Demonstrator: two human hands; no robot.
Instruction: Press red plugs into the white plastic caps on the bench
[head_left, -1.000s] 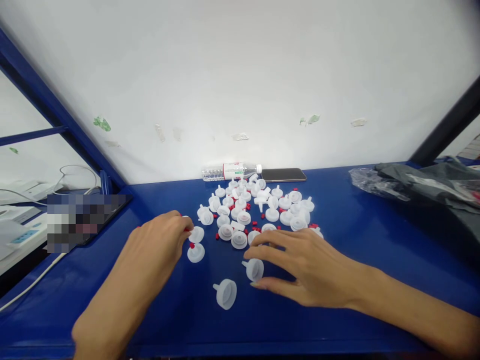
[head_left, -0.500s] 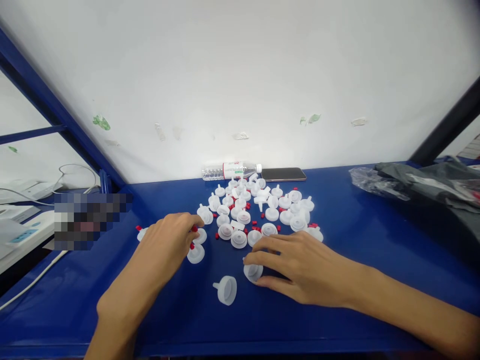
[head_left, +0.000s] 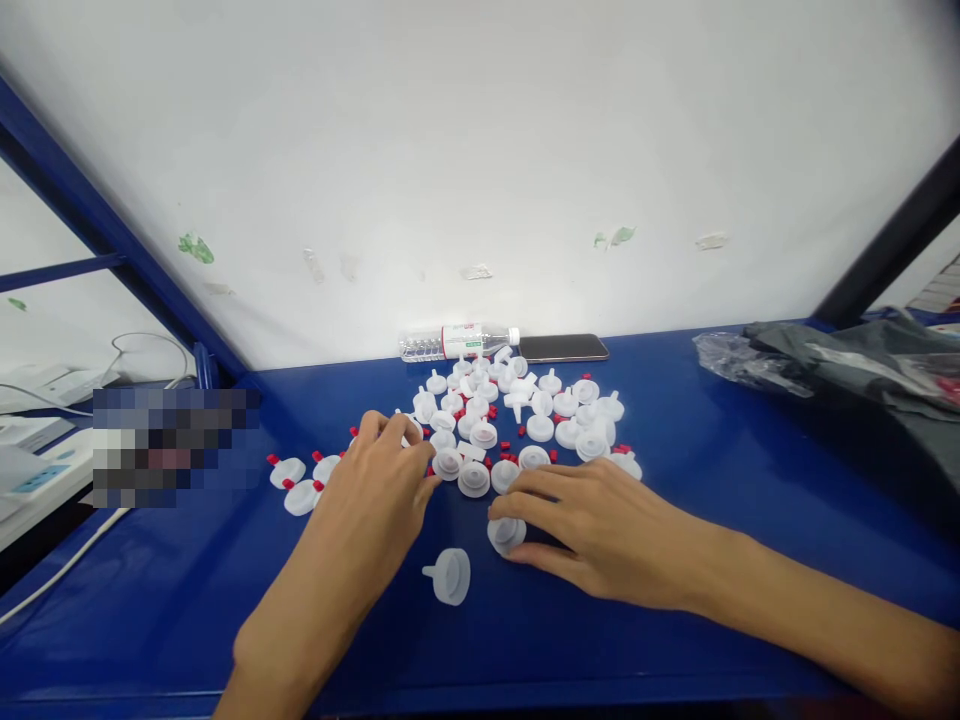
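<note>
White plastic caps with nozzles [head_left: 473,478] lie heaped at the middle of the blue table, with small red pieces [head_left: 522,431] among them. My left hand [head_left: 382,490] is over the heap's left edge, thumb and fingers bent around something I cannot make out, near a white cap. My right hand [head_left: 592,525] has thumb and fingers around a white cap [head_left: 505,534] at the heap's near side. A separate white cap [head_left: 451,577] lies on its side between the hands. Left of my left hand are several white caps with red tips [head_left: 301,497].
A clear bottle [head_left: 459,342] and a dark phone [head_left: 564,348] lie behind the heap by the wall. Dark bags and clear plastic [head_left: 750,365] are at the right; white devices with cables [head_left: 45,478] are at the left.
My left hand has moved right and a little up towards the heap, and red-tipped caps at the left now show. My right hand stays around its cap.
</note>
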